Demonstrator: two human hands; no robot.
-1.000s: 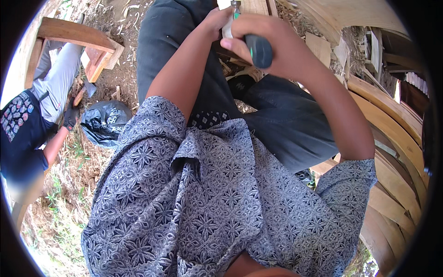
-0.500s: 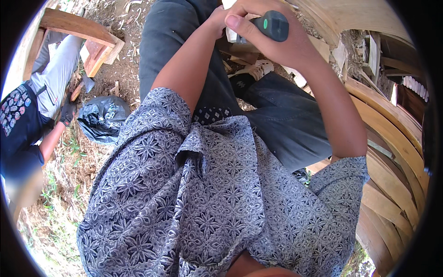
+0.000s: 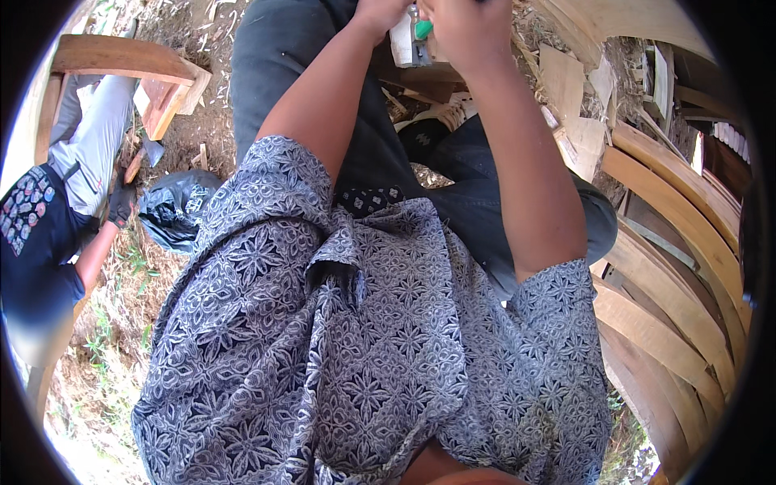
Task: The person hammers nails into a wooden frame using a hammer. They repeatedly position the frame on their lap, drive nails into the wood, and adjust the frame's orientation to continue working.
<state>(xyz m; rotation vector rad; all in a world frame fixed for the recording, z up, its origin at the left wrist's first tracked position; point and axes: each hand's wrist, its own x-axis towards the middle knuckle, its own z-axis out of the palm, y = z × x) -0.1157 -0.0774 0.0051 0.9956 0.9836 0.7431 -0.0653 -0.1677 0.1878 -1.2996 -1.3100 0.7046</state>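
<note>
At the upper edge of the view, ahead of the person's lap, a green-and-dark tool (image 3: 423,30) lies beside a pale block (image 3: 402,40), its green part showing between the two hands. The right hand (image 3: 471,32) is curled closed and appears to grip the tool's handle, though the edge crops it. The left hand (image 3: 380,14) is next to the block; its fingers run out of sight, so I cannot tell how far open it is or whether it holds anything.

The step in hand looks like working the tool against the block; the next move would call for a steady block and a firm, well-aimed right hand, with the left fingers clear of the tool's path.

Below lie dark trousers (image 3: 279,81) and a black shoe (image 3: 422,139). To the right, pale offcuts (image 3: 563,77) give way to stacked curved boards (image 3: 683,214). To the left, a black plastic bag (image 3: 174,212) sits near a co-worker's gloved hand (image 3: 122,204).
</note>
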